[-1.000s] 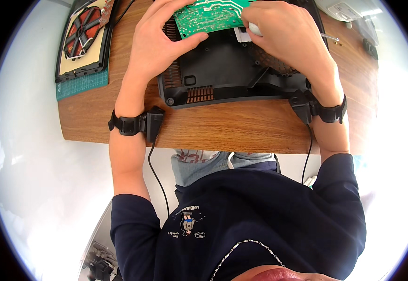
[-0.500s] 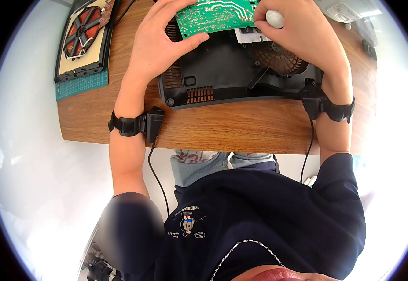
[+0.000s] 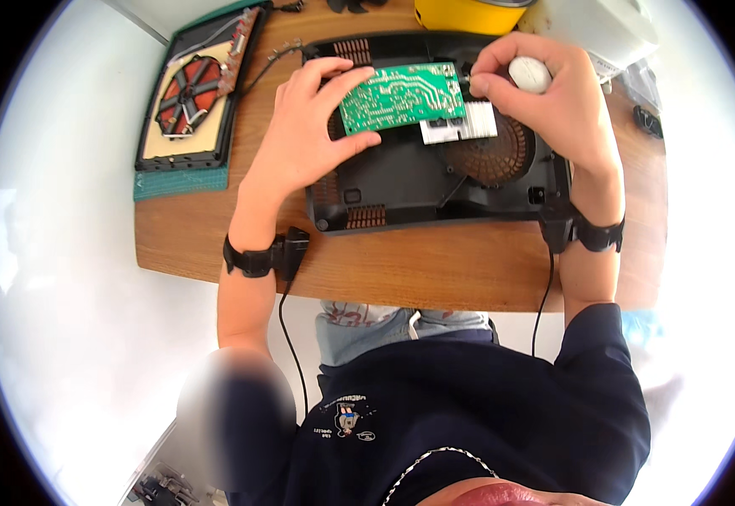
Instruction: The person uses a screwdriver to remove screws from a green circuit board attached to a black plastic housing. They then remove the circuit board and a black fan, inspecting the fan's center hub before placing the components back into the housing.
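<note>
A green circuit board (image 3: 403, 99) is tilted above a black plastic housing (image 3: 401, 181), its soldered side showing. My left hand (image 3: 306, 126) grips the board's left end between thumb and fingers. Below the board's right part sits a silvery finned heat sink (image 3: 479, 123). My right hand (image 3: 557, 101) is closed beside the board's right end. Against its palm rests a white, rounded object (image 3: 530, 75), its kind unclear. The thumb and forefinger are pinched near the board's edge, and what lies between their tips is too small to make out.
On a green cutting mat (image 3: 183, 181) at the left lies a black-framed panel (image 3: 194, 101) with a red-and-black fan-like part. A yellow container (image 3: 473, 15) and a white appliance (image 3: 599, 38) stand at the back. A dark cable (image 3: 274, 66) runs between panel and housing.
The view has shifted, showing more of the table's far side and of the heat sink. Both hands remain at the board's ends, with the white object still in my right hand.
</note>
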`<state>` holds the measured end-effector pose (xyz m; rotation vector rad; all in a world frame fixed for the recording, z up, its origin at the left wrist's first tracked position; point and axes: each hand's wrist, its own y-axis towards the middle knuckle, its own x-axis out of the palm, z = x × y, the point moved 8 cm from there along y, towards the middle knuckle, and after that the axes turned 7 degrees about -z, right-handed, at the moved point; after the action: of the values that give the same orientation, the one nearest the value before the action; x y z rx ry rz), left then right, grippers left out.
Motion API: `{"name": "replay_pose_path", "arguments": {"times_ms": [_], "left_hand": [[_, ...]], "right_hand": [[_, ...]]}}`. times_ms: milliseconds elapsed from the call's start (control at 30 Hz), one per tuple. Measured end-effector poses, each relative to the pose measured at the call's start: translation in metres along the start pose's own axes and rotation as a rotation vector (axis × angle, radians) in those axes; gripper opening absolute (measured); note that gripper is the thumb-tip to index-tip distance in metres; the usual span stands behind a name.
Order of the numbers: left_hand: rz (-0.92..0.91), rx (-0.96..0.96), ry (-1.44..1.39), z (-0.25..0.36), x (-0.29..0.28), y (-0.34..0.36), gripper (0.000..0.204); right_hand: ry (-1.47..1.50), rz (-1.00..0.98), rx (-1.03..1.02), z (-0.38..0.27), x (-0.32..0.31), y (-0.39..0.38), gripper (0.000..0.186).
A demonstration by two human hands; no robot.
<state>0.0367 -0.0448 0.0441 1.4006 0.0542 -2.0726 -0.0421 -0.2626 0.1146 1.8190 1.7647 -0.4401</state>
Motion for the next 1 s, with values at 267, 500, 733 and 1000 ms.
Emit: {"name": "replay_pose_path", "arguments": {"times_ms": [267, 500, 733, 1000], "left_hand": [[0.26, 0.142, -0.091, 0.07, -0.051, 0.017, 0.047], [0.445, 0.222, -0.471, 0.1, -0.056, 0.027, 0.023], [0.515, 0.138, -0.54, 0.102, -0.048, 0.024, 0.011], [0.499, -0.112, -0.336, 0.006, -0.09, -0.002, 0.007]], "right_hand": [[0.254, 0.006, -0.01, -0.022, -0.004, -0.011, 0.01], [0.367, 0.002, 0.013, -0.04, -0.003, -0.015, 0.013], [0.38, -0.024, -0.031, -0.036, -0.003, -0.016, 0.019], [0.242, 0.515, -0.121, -0.008, -0.095, -0.044, 0.021]]}}
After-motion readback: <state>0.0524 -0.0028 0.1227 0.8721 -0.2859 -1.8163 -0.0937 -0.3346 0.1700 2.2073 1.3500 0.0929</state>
